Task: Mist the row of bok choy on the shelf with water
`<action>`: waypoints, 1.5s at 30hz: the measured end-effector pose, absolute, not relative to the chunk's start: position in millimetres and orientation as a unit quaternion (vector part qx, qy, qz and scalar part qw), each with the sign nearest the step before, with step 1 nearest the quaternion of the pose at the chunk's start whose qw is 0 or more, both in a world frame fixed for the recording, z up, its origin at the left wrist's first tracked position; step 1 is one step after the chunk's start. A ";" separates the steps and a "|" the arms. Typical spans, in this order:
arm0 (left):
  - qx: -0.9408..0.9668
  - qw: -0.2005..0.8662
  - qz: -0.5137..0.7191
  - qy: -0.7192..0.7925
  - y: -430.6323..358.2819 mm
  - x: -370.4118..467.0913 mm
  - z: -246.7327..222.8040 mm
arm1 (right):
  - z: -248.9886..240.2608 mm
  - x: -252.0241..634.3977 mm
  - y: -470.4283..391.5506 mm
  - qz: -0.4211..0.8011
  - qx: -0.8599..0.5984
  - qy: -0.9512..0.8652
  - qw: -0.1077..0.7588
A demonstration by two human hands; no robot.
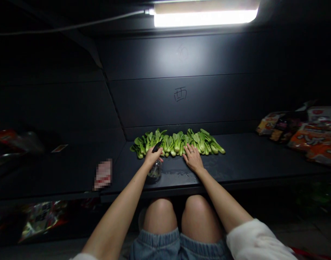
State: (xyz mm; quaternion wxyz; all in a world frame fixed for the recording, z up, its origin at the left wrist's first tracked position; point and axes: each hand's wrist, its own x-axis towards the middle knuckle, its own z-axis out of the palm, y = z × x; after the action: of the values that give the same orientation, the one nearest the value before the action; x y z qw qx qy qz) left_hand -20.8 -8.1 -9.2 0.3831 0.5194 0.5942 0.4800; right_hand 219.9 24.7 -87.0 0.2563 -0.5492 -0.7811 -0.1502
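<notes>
A row of green bok choy [177, 141] lies along the back of the dark shelf, leaves toward the rear panel and pale stems toward me. My left hand [153, 156] is closed around the neck of a spray bottle [155, 170] with a black head and a clear body; it is held upright in front of the row's left part. Fingers stretched, my right hand [192, 157] rests at the stem ends right of the middle, touching the bok choy and gripping nothing that I can see.
Wet patches mark the dark shelf [235, 155] before the vegetables. Packaged snacks [314, 137] are piled at the right. On the left shelf lie a blurred pinkish item [103, 175] and a small card [59, 148]. A lit tube lamp [205, 18] hangs above.
</notes>
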 end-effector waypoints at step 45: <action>0.479 0.287 0.559 0.613 -33.5 -67.9 1.2 | -89.5 221.9 24.7 -0.170 -0.549 -0.780 0.248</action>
State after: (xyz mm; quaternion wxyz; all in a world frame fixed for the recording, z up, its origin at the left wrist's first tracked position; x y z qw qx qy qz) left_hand -67.9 -33.5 1.2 0.2865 0.4790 0.6129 0.5594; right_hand 221.9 24.7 -89.5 0.2483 -0.5492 -0.7797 -0.1696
